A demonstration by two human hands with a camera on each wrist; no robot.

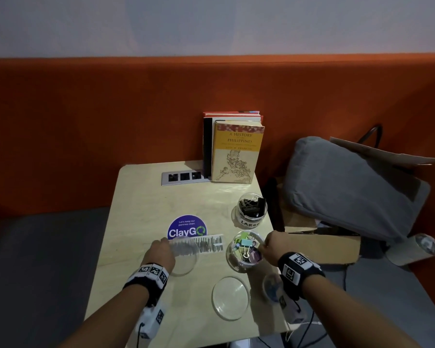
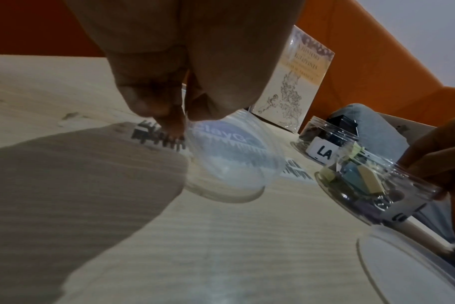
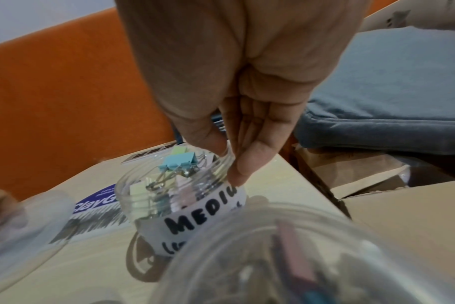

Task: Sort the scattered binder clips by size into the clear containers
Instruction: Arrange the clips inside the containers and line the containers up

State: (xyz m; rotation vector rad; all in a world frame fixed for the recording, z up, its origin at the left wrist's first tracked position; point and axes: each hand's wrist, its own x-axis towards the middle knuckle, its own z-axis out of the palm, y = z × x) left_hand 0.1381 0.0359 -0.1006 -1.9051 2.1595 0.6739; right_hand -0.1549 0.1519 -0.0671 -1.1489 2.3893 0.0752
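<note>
My right hand (image 1: 266, 244) pinches the rim of the clear jar labelled MEDIUM (image 3: 185, 197), thumb inside and fingers outside. The jar (image 1: 245, 249) is tilted off the table and holds several pastel binder clips, a blue one (image 3: 178, 161) on top. My left hand (image 1: 165, 243) pinches the edge of a clear round lid (image 2: 229, 160), held tilted just above the table left of the jar. Behind it stands the jar labelled LARGE (image 1: 253, 209), open, with black clips. A third clear jar (image 3: 286, 257) of clips sits under my right wrist.
A second clear lid (image 1: 231, 297) lies flat near the table's front edge. Books (image 1: 236, 151) and a socket panel (image 1: 183, 177) stand at the back. A blue sticker (image 1: 186, 228) marks the tabletop. A cardboard box (image 1: 322, 244) and grey cushion (image 1: 349, 187) crowd the right side.
</note>
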